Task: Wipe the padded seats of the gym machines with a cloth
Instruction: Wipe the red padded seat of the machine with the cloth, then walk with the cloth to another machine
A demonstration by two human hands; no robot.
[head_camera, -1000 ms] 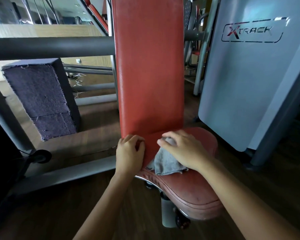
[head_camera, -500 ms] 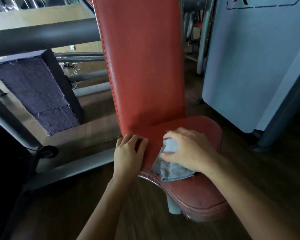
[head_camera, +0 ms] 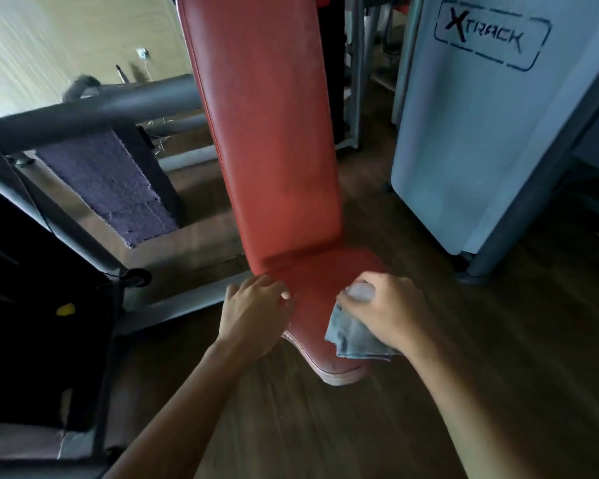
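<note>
A red padded seat [head_camera: 317, 307] sits low in the middle, below a tall red padded backrest [head_camera: 270, 133]. My right hand [head_camera: 388, 311] presses a grey cloth [head_camera: 351, 337] onto the right side of the seat; the cloth hangs out under my palm toward the seat's front edge. My left hand [head_camera: 253, 311] rests on the seat's left edge with its fingers spread, holding nothing. The seat's right half is hidden beneath my right hand and the cloth.
A pale grey shroud panel marked XTRACK [head_camera: 471, 133] stands to the right on a dark post. Grey frame tubes [head_camera: 101, 112] and a purple carpeted block [head_camera: 111, 181] lie to the left. A black machine part [head_camera: 32, 305] fills the left edge. The floor [head_camera: 325, 426] is dark wood.
My right hand and the cloth have slid from the seat's back left toward its right and front. The view has swung, and my left hand has opened its fingers on the seat's edge.
</note>
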